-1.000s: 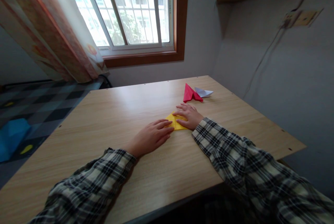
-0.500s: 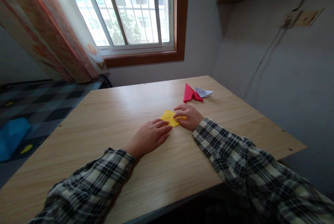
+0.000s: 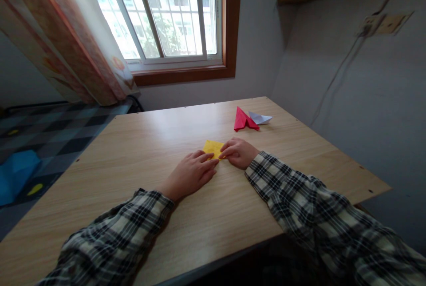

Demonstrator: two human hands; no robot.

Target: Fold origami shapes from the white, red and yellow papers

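A small folded piece of yellow paper [image 3: 213, 147] lies on the wooden table in front of me. My left hand [image 3: 191, 172] holds its left side, the fingertips over the paper and the thumb at the near edge. At the right corner, the bent fingers of my right hand [image 3: 240, 152] are closed on the paper and hide that part of it. Both of my arms are in plaid sleeves.
Beyond my right hand stand a folded red paper shape [image 3: 244, 119] and a white paper boat [image 3: 261, 118]. The table [image 3: 153, 139] has its far edge below a window. A blue object [image 3: 18, 172] rests on a checked cloth at the left.
My right hand's fingers have drawn together and closed on the paper's right corner. The yellow paper now shows less of its right side. My left hand has barely moved.
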